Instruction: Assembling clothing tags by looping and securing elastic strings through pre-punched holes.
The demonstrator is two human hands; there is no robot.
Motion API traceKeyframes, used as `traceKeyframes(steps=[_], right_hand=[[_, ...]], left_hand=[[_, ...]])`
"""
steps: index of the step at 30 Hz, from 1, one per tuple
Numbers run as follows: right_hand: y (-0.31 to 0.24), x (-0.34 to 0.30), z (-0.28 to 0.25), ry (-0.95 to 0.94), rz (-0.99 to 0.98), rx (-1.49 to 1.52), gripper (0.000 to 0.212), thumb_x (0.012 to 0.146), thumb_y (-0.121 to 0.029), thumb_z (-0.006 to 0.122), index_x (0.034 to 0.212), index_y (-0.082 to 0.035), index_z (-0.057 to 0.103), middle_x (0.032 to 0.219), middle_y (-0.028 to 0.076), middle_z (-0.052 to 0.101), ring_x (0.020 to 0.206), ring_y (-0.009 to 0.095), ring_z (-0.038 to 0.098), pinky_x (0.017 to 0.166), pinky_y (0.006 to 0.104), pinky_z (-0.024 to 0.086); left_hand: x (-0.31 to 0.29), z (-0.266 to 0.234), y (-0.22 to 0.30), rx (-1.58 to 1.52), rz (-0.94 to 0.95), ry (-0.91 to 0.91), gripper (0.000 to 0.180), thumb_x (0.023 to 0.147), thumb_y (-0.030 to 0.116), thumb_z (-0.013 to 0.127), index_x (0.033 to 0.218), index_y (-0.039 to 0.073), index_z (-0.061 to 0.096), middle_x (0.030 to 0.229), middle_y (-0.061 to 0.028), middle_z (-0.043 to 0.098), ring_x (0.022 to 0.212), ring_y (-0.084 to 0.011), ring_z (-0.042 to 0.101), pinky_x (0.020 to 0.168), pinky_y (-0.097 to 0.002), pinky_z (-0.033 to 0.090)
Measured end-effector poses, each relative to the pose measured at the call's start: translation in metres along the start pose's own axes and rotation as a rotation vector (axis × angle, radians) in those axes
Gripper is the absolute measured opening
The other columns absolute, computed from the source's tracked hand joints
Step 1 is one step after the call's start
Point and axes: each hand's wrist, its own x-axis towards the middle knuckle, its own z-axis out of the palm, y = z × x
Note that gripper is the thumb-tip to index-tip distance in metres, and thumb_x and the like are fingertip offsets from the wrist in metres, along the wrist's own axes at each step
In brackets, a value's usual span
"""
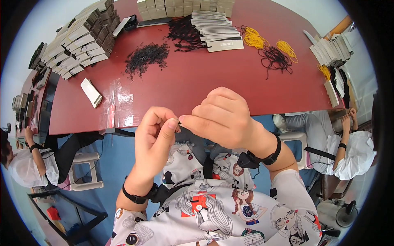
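Left grip [155, 141], right grip [223, 117], tiny dark item [179, 124] between, red table [193, 76]

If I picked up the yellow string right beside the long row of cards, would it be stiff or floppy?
Probably floppy: the yellow string lies in loose, curvy loops. It's likely light, since the strands look thin. It might tangle when lifted, because its loops cross over each other.

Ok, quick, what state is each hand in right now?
Left hand: closed, thumb and finger pinching a small dark bit, mostly hidden.
Right hand: closed, fingertips at the same bit; whether it grips it cannot be told.
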Motion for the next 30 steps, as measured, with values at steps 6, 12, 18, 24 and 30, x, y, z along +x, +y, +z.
traceKeyframes(steps=[6, 12, 18, 24, 30], right_hand=[[0.006, 0.001, 0.002, -0.034, 0.151, 0.311, 0.018, 0.064, -0.008, 0.073, 0.08, -0.006, 0.065, 0.068, 0.002, 0.056, 0.06, 0.016, 0.053, 0.053, 0.0284, 0.042], [-0.004, 0.0, 0.003, -0.179, 0.645, 0.651, 0.009, 0.074, -0.004, 0.067, 0.081, -0.003, 0.061, 0.073, 0.005, 0.057, 0.062, 0.014, 0.053, 0.057, 0.0254, 0.043], [-0.004, -0.009, 0.012, -0.19, 0.783, 1.034, 0.01, 0.082, -0.009, 0.058, 0.088, -0.002, 0.053, 0.076, 0.002, 0.052, 0.067, 0.008, 0.049, 0.059, 0.0237, 0.044], [-0.005, -0.008, 0.006, -0.304, 0.905, 1.104, 0.008, 0.085, -0.008, 0.054, 0.089, -0.003, 0.048, 0.085, 0.0, 0.047, 0.077, 0.006, 0.046, 0.069, 0.0211, 0.042], [-0.005, -0.007, 0.002, -0.333, 0.942, 1.116, 0.009, 0.087, -0.009, 0.052, 0.089, -0.002, 0.047, 0.084, -0.001, 0.046, 0.076, 0.005, 0.045, 0.068, 0.0205, 0.04]], left_hand=[[0.007, -0.013, 0.002, -0.101, -0.086, -0.168, 0.012, 0.089, 0.014, 0.054, 0.088, 0.003, 0.051, 0.072, 0.0004, 0.054, 0.055, -0.0009, 0.038, 0.048, -0.0153, 0.029], [0.012, -0.015, -0.004, -0.299, -0.184, -0.216, 0.013, 0.09, 0.015, 0.053, 0.086, 0.003, 0.05, 0.068, -0.0004, 0.052, 0.049, -0.0017, 0.036, 0.042, -0.0167, 0.028], [0.01, -0.008, -0.002, -0.4, -0.253, -0.214, 0.017, 0.09, 0.02, 0.054, 0.085, 0.005, 0.048, 0.064, 0.0032, 0.044, 0.047, -0.0013, 0.03, 0.041, -0.0171, 0.025], [0.009, -0.009, 0.001, 0.21, 0.19, -0.038, 0.006, 0.082, 0.005, 0.061, 0.085, 0.002, 0.056, 0.071, 0.0026, 0.049, 0.057, -0.0021, 0.038, 0.048, -0.0173, 0.029], [0.006, -0.008, 0.015, 0.506, 0.281, -0.019, 0.012, 0.073, -0.003, 0.066, 0.083, 0.003, 0.062, 0.077, -0.0002, 0.053, 0.06, -0.0033, 0.042, 0.049, -0.0175, 0.03]])
